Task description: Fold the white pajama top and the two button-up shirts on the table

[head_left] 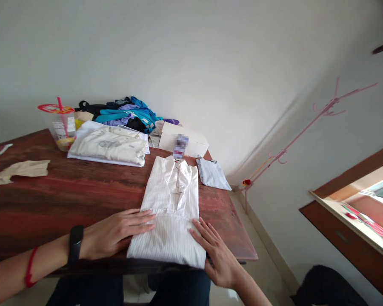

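Observation:
A white striped shirt (170, 236) lies in a long folded strip at the front edge of the table, its collar pointing away from me. My left hand (119, 229) rests flat at the shirt's left edge, fingers stretched onto the cloth. On the opposite edge lies my right hand (215, 250), fingers extended over the fabric and thumb low by the near corner. Both hands are open and press on the shirt without gripping it. A dark band sits on my left wrist.
Folded white clothes (111, 146) lie at the back left beside a plastic cup (59, 127) with a straw. Behind them is a heap of clothes (127, 114). A white box (194, 142) and a folded grey cloth (213, 174) are at the back right. A pink coat rack (296, 138) leans into view.

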Tool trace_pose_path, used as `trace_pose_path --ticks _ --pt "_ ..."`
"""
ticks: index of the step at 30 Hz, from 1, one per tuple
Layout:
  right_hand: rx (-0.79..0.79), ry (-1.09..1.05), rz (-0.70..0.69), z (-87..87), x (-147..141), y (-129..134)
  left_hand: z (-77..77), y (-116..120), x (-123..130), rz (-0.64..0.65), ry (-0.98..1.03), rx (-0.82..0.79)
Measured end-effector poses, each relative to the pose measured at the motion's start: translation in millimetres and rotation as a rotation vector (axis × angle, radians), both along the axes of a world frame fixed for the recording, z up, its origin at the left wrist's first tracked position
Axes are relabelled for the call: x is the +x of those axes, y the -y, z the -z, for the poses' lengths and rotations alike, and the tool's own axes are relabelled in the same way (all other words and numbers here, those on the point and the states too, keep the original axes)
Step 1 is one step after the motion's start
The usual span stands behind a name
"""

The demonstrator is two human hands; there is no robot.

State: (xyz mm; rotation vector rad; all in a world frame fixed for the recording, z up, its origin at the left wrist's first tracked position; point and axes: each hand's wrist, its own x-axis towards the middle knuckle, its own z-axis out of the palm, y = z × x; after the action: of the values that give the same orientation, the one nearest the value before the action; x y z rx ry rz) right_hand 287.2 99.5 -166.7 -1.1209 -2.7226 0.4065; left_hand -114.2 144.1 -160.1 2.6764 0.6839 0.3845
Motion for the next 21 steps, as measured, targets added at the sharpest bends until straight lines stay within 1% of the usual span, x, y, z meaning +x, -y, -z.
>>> trace_pose_path --ticks 3,6,9,11,15,18,21 --pt "0.008 0.056 0.012 2.1 -3 4 -4.3 4 1 0.021 0.015 0.020" --pt "0.070 0.133 0.072 11.7 -8 6 -6.1 11 -1 0.011 0.009 0.048" --pt "0.157 0.186 0.136 21.8 -12 8 -3.6 22 -5 -0.007 -0.007 0.057" --pt "0.191 0.195 0.148 25.5 -14 9 -0.5 30 -8 -0.011 -0.028 0.039" --pt "0.215 0.182 0.139 26.0 -15 11 4.7 38 -10 -0.022 -0.123 0.042" --pt "0.217 0.159 0.126 24.9 -13 10 5.4 37 -6 -0.077 -0.166 0.074" --pt "0.219 0.136 0.092 24.3 -8 8 4.9 36 0 -0.097 -0.203 0.088"
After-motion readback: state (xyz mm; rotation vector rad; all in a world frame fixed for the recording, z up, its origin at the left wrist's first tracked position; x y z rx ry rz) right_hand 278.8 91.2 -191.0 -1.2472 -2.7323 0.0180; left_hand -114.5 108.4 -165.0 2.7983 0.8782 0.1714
